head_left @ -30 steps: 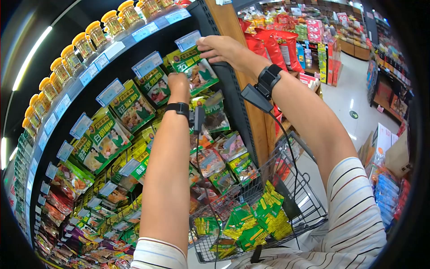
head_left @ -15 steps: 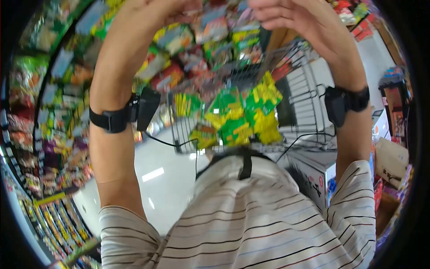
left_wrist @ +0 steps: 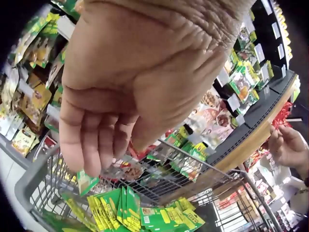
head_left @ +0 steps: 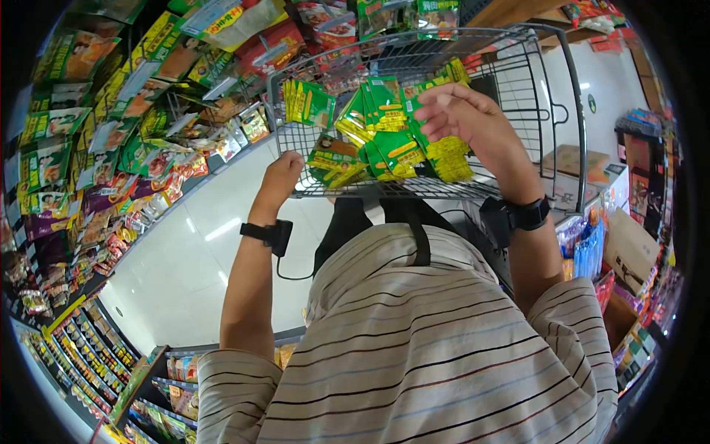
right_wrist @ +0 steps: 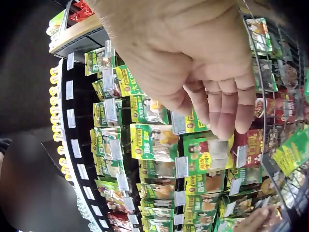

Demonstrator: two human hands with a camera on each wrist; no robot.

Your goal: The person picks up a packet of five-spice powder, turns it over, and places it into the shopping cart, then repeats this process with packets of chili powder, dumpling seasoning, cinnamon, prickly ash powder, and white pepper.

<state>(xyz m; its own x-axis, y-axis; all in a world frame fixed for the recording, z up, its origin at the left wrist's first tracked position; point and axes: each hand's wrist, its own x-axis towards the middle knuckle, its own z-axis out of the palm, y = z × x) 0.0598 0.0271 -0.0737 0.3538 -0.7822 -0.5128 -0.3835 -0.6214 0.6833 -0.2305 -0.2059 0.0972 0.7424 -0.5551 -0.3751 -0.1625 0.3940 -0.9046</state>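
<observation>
My left hand (head_left: 285, 174) hovers beside the left edge of the wire shopping cart (head_left: 566, 111), its fingers loosely bent. In the left wrist view the fingers (left_wrist: 91, 140) hang down over the cart with nothing gripped. My right hand (head_left: 473, 122) is above the cart's load, fingers slightly curled and holding nothing; the right wrist view shows those fingers (right_wrist: 227, 106) relaxed. Below the hands, green and yellow seasoning packets (head_left: 392, 152) lie in several fanned stacks in the cart. Part of that load is hidden behind the right hand.
Hanging packets (head_left: 52, 170) with price tags fill the shelf rack on the left and ahead. Lower shelves (head_left: 177, 392) stand behind at left, beside pale floor (head_left: 177, 259). Cardboard boxes (head_left: 629, 248) and blue packages (head_left: 584, 248) are close on the right.
Both hands have come down from the hanging packets to the cart, and the head view has tilted downward. The green packet the hands were at on the rack is no longer with them.
</observation>
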